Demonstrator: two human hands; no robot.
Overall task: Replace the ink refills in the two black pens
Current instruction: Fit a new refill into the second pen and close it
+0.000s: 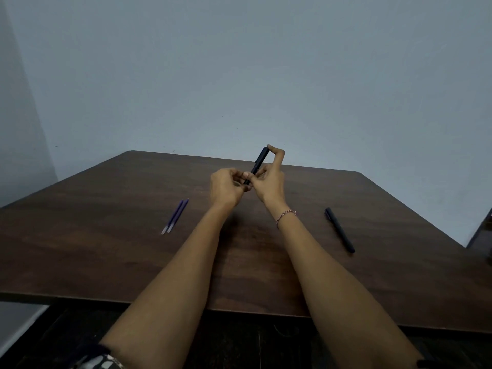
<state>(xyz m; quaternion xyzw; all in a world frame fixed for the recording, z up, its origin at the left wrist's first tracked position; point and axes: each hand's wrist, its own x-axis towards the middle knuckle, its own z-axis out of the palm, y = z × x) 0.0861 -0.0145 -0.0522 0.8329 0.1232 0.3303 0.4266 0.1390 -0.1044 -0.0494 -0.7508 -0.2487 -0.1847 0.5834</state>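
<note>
Head view: left grip (227, 186) is pinching the lower end of the black pen (257, 163); right grip (267, 179) is pinching just above, forefinger curling to its top. Pen axis is pointing up-right, away; second black pen (340, 230) is lying on desk (372, 275) nearer right arm; refills (175, 216) nearer left.

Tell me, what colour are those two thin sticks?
The refills are purple; the head view shows them.

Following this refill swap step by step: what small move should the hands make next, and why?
Probably twist the pen apart: the left hand pinches its lower end, the right hand grips its barrel, and both refills lie untouched on the table.
</note>
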